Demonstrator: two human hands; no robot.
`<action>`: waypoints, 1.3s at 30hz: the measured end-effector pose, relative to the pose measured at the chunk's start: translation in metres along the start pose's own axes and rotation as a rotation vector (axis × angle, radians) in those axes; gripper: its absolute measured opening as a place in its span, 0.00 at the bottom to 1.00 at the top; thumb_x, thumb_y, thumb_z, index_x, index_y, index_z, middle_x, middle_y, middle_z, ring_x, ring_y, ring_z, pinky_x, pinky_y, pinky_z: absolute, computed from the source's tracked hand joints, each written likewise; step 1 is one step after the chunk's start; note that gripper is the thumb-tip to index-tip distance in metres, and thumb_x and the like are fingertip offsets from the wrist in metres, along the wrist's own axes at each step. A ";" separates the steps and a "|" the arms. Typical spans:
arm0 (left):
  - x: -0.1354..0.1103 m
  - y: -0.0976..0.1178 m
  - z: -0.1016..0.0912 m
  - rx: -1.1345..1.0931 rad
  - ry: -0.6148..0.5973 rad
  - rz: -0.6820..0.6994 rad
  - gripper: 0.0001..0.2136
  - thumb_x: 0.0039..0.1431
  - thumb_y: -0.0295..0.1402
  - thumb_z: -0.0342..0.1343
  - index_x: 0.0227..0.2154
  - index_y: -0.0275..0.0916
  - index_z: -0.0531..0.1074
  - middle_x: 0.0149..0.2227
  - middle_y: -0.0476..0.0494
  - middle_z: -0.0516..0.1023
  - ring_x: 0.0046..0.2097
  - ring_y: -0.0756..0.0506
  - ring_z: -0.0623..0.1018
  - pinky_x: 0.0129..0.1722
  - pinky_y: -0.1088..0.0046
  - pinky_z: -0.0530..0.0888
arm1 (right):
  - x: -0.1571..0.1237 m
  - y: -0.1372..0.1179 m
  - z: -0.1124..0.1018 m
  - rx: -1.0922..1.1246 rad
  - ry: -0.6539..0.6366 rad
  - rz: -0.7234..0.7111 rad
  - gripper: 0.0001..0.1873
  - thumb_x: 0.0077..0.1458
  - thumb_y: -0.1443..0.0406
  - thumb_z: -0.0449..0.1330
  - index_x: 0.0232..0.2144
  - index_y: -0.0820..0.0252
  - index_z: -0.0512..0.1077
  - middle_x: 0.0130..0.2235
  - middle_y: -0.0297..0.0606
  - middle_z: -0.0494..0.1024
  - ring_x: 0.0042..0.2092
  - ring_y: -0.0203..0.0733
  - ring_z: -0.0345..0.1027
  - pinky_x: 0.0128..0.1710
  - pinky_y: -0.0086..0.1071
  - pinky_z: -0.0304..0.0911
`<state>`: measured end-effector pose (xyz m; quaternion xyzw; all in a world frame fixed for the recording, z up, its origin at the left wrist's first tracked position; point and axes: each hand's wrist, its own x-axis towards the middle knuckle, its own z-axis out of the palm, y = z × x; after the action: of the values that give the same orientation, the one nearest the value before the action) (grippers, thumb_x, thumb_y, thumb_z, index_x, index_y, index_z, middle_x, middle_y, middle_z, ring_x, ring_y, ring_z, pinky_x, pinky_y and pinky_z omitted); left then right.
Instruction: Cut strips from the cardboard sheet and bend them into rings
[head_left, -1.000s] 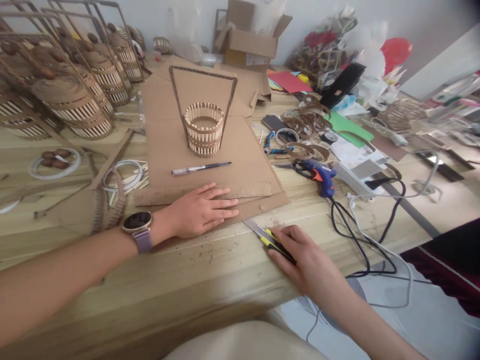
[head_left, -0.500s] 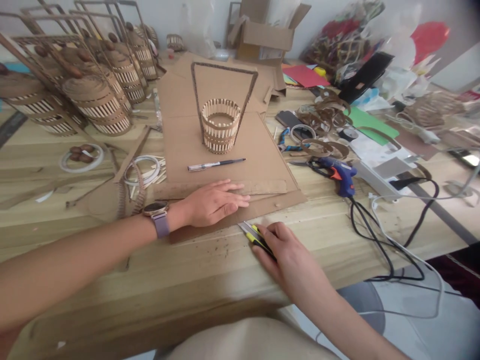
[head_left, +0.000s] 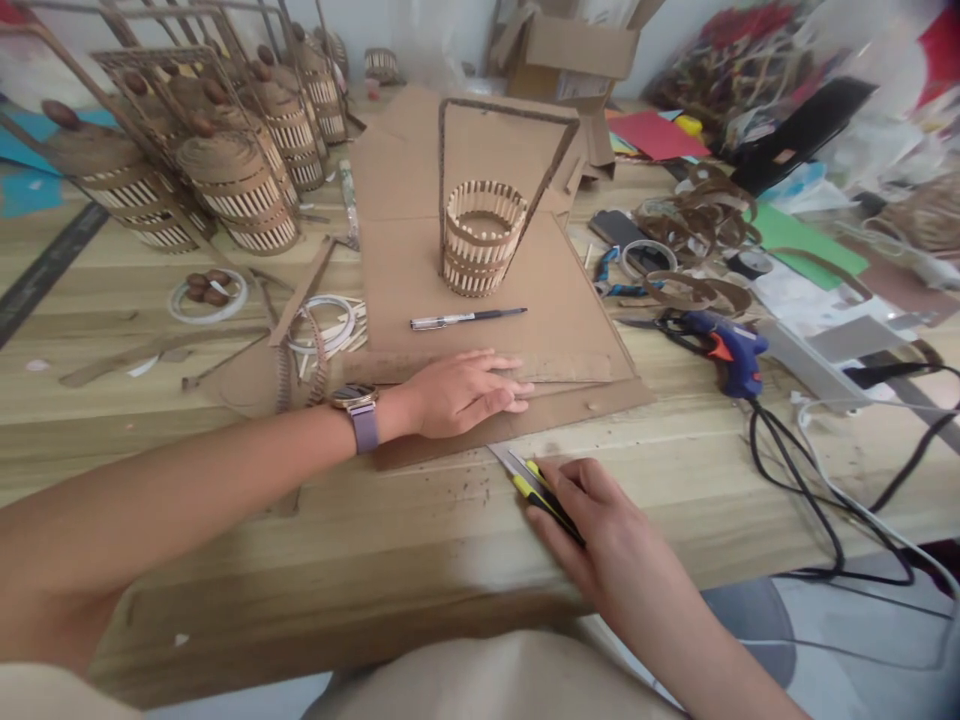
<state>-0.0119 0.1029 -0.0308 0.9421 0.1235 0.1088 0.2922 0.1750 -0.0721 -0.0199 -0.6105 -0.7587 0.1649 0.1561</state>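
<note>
My left hand lies flat, fingers stretched out, pressing on a brown cardboard sheet near its front edge, partly over a wooden ruler. A purple-strapped watch is on that wrist. My right hand is closed round a yellow and black utility knife, whose blade tip touches the cardboard's front edge just right of my left hand. Farther back on the sheet stand a small stick basket with a tall cardboard handle and a pen.
Several finished baskets stand at the back left. A blue glue gun with black cables lies to the right, beside tape rolls, pliers and cardboard strips. Open boxes and coloured paper sit at the back.
The view has shifted left, so everything sits farther right in frame. My right hand has slid the knife leftwards along the cardboard's front edge. My left hand stays flat on the sheet.
</note>
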 end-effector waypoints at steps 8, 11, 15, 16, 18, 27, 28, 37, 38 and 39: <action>0.000 0.002 -0.002 0.019 -0.017 0.005 0.26 0.75 0.37 0.31 0.55 0.40 0.75 0.63 0.50 0.70 0.70 0.43 0.58 0.69 0.57 0.52 | 0.002 -0.004 0.007 0.008 0.003 -0.026 0.16 0.65 0.60 0.52 0.52 0.57 0.71 0.42 0.45 0.73 0.43 0.49 0.74 0.42 0.41 0.75; 0.000 0.002 -0.002 0.017 -0.018 0.005 0.26 0.75 0.36 0.31 0.54 0.40 0.76 0.63 0.50 0.71 0.70 0.43 0.58 0.69 0.58 0.52 | 0.004 -0.012 0.009 0.044 -0.008 -0.037 0.16 0.65 0.61 0.54 0.52 0.58 0.70 0.42 0.45 0.73 0.44 0.49 0.74 0.44 0.42 0.75; 0.000 0.003 -0.002 0.012 -0.008 -0.008 0.26 0.75 0.35 0.31 0.54 0.38 0.76 0.63 0.49 0.71 0.70 0.43 0.58 0.69 0.58 0.52 | 0.012 -0.031 0.012 0.114 -0.148 -0.097 0.14 0.62 0.66 0.57 0.50 0.57 0.71 0.42 0.44 0.74 0.44 0.47 0.74 0.43 0.40 0.76; 0.000 0.003 -0.002 0.010 -0.010 -0.010 0.26 0.75 0.35 0.31 0.55 0.38 0.75 0.63 0.49 0.71 0.70 0.43 0.57 0.69 0.58 0.52 | 0.013 -0.035 0.012 0.120 -0.167 -0.104 0.14 0.61 0.67 0.57 0.50 0.57 0.71 0.43 0.44 0.74 0.44 0.47 0.74 0.43 0.40 0.76; 0.000 0.003 -0.003 0.005 -0.022 -0.012 0.25 0.75 0.35 0.32 0.55 0.38 0.75 0.63 0.49 0.70 0.70 0.43 0.57 0.69 0.59 0.51 | 0.015 -0.041 0.012 0.108 -0.175 -0.108 0.15 0.61 0.67 0.58 0.50 0.58 0.71 0.43 0.44 0.74 0.43 0.46 0.74 0.42 0.40 0.76; 0.003 0.006 -0.001 0.173 -0.070 -0.035 0.18 0.73 0.40 0.45 0.59 0.43 0.71 0.65 0.53 0.67 0.71 0.43 0.55 0.69 0.61 0.49 | 0.029 -0.052 0.027 -0.082 -0.095 -0.240 0.11 0.59 0.69 0.60 0.45 0.64 0.72 0.38 0.44 0.74 0.39 0.47 0.73 0.36 0.40 0.77; 0.003 0.006 0.000 0.209 -0.077 -0.029 0.19 0.72 0.42 0.48 0.59 0.44 0.71 0.66 0.53 0.66 0.71 0.42 0.54 0.69 0.61 0.49 | 0.028 -0.053 0.028 -0.093 -0.083 -0.257 0.10 0.59 0.69 0.59 0.44 0.64 0.72 0.38 0.43 0.74 0.39 0.47 0.74 0.36 0.39 0.77; 0.002 0.008 -0.001 0.299 -0.098 -0.015 0.22 0.68 0.45 0.54 0.61 0.45 0.69 0.67 0.53 0.64 0.71 0.40 0.54 0.69 0.60 0.49 | 0.030 -0.053 0.039 -0.219 -0.086 -0.333 0.13 0.56 0.66 0.62 0.44 0.62 0.73 0.38 0.44 0.76 0.38 0.48 0.74 0.31 0.36 0.75; 0.002 0.008 -0.001 0.298 -0.100 -0.013 0.22 0.68 0.45 0.54 0.61 0.45 0.69 0.67 0.53 0.64 0.71 0.40 0.54 0.69 0.60 0.49 | 0.029 -0.053 0.038 -0.209 -0.101 -0.351 0.13 0.55 0.66 0.63 0.44 0.61 0.73 0.38 0.43 0.76 0.38 0.47 0.75 0.31 0.36 0.75; 0.002 0.008 -0.001 0.296 -0.103 -0.011 0.22 0.68 0.45 0.54 0.61 0.45 0.69 0.67 0.53 0.64 0.71 0.40 0.54 0.69 0.60 0.48 | 0.028 -0.054 0.037 -0.193 -0.117 -0.373 0.14 0.54 0.66 0.64 0.44 0.60 0.73 0.38 0.42 0.76 0.38 0.47 0.75 0.32 0.36 0.75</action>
<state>-0.0086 0.0979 -0.0251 0.9785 0.1282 0.0392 0.1567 0.1059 -0.0572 -0.0286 -0.4612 -0.8785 0.0951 0.0802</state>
